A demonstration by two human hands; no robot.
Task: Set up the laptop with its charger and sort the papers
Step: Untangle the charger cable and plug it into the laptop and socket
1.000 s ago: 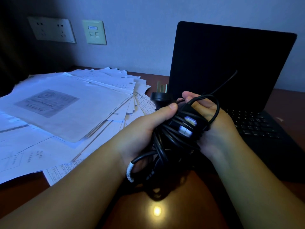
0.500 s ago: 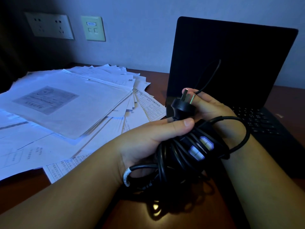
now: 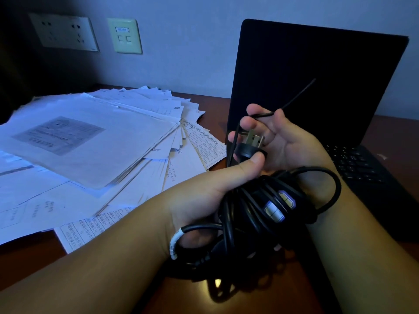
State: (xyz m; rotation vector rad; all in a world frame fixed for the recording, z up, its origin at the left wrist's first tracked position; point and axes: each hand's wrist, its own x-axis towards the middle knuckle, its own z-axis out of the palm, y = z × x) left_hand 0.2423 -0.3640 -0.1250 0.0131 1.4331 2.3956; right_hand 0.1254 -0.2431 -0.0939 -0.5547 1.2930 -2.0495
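A black laptop [image 3: 317, 87] stands open at the right on the wooden desk [image 3: 34, 257], its screen dark. In front of it my left hand [image 3: 204, 196] grips the coiled black charger bundle [image 3: 267, 214], thumb against the plug [image 3: 251, 146]. My right hand [image 3: 281, 141] sits above the bundle, fingers curled round a thin black tie wire [image 3: 292, 102], palm behind the plug's prongs. A cable loop hangs over my right wrist. A wide, fanned heap of white papers [image 3: 90, 150] covers the desk's left side.
On the wall at the back left sit a power socket plate [image 3: 63, 34] and a smaller yellowish data plate [image 3: 124, 36]. Bare desk shows in front near my forearms. The laptop keyboard [image 3: 362, 168] lies at the right.
My right hand has lifted off the bundle and pulled the thin tie wire upward. The plug now stands clear above my left thumb. The bundle sits lower and nearer.
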